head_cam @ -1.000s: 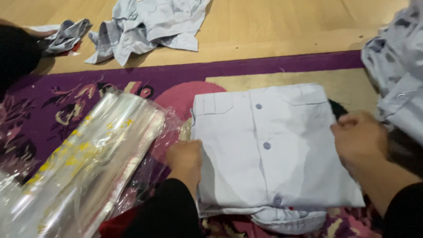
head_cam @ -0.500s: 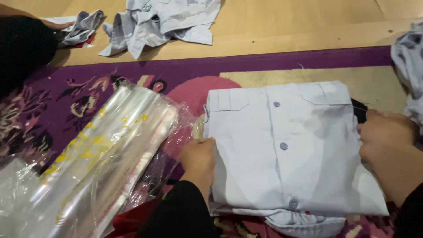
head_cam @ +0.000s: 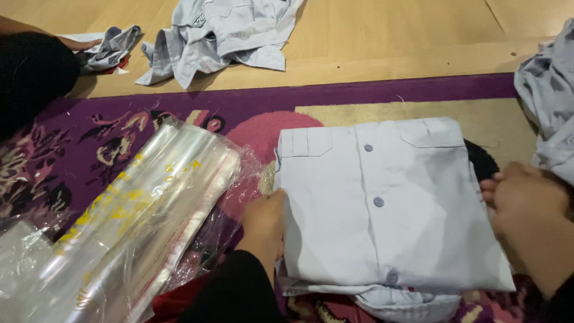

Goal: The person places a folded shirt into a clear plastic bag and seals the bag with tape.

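The left hand (head_cam: 265,222) presses its curled fingers against the near edge of the folded pale grey shirt (head_cam: 382,203), while the right hand (head_cam: 519,206) cups the opposite edge, so the fold seems squeezed between them to stay square. Just beyond the left hand lies a stack of clear plastic bags (head_cam: 137,227) on the purple rug (head_cam: 149,119).

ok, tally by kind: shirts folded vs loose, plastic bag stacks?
Folded shirt, between left hand and right hand: 1
Loose grey shirts, one at top, one at right edge: 2
Clear plastic bag stack: 1
Total: 4
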